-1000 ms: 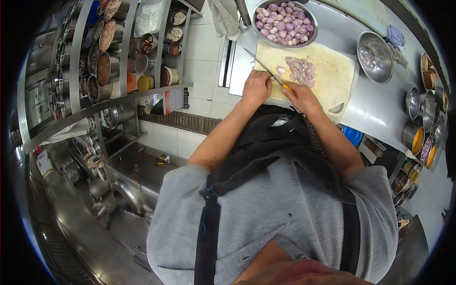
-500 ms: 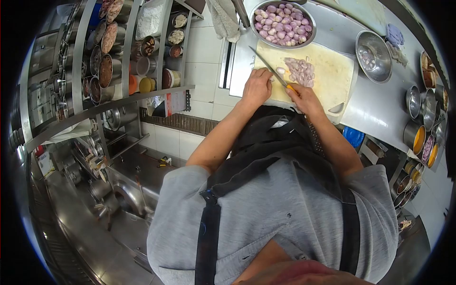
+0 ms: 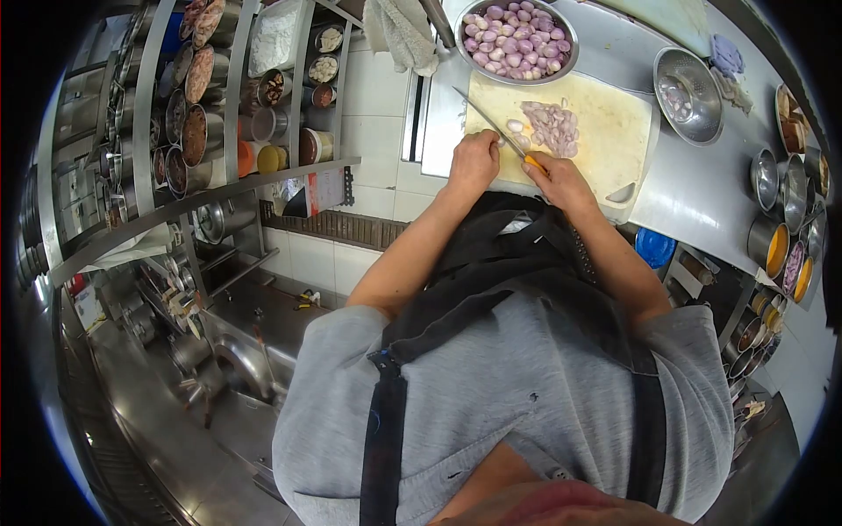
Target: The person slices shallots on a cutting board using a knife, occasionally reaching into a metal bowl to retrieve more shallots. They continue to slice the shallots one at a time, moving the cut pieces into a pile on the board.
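Note:
My right hand (image 3: 561, 182) is closed around the yellow handle of a knife (image 3: 485, 117), whose blade slants up to the left over the cutting board (image 3: 610, 123). Beside the blade, at the board's near left edge, my left hand (image 3: 475, 164) has its fingers curled together; whatever they may hold is hidden. Just right of the blade lie a few pale peeled shallot pieces (image 3: 515, 126). A heap of sliced shallots (image 3: 551, 129) sits further right on the board. Past the board's far edge stands a steel bowl (image 3: 572, 63) full of peeled purple shallots (image 3: 517, 39).
A perforated colander (image 3: 699, 125) with some shallots inside stands on the steel counter (image 3: 684, 193) to the right. Several metal bowls (image 3: 763, 181) line the far right. A cloth (image 3: 399, 35) hangs at the upper left, and a rack (image 3: 232, 114) of food containers fills the left.
The view has shifted slightly. A second pale shallot piece now shows beside the blade, where one was clear before. Both hands stay nearly in place, with the knife in my right.

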`<state>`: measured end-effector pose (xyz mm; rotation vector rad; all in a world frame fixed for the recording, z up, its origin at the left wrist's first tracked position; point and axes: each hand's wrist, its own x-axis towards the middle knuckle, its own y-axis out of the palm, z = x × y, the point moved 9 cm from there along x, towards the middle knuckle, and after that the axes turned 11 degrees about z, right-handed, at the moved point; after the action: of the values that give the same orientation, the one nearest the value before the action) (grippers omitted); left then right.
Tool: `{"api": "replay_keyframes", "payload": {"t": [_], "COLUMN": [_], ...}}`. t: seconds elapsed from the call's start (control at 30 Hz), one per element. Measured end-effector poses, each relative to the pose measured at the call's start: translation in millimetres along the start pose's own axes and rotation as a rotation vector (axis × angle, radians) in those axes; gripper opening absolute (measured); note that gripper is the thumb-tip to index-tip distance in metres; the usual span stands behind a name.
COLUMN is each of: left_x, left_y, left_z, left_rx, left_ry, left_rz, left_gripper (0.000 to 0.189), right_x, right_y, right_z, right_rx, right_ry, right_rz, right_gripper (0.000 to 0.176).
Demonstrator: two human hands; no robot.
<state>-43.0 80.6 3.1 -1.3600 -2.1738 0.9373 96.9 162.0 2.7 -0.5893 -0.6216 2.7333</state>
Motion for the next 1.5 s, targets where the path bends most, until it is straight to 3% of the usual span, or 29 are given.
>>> {"api": "replay_keyframes", "payload": {"t": [0.23,1.43,1.5], "left_x": [4.7,-1.7,-1.9], "left_y": [-6.1,-12.9,-13.5], "left_z": [-8.9,-10.8,-9.8], "left_rx": [0.024,-0.011,-0.013], "left_ry": [0.114,0.128,0.14], "left_rz": [0.04,-0.059,-0.062], "left_gripper": [0.008,0.004,0.004], "right_x": [-8.4,16.4,19.7], "right_y": [-6.6,3.3,4.7], "right_z": [12.4,13.4,10.3], "right_rx": [-0.029,-0.059,-0.019], "right_ry": [0.004,-0.05,0.027], "right_rz": [0.007,0.021,0.052], "right_gripper": [0.035,0.035,0.032]}}
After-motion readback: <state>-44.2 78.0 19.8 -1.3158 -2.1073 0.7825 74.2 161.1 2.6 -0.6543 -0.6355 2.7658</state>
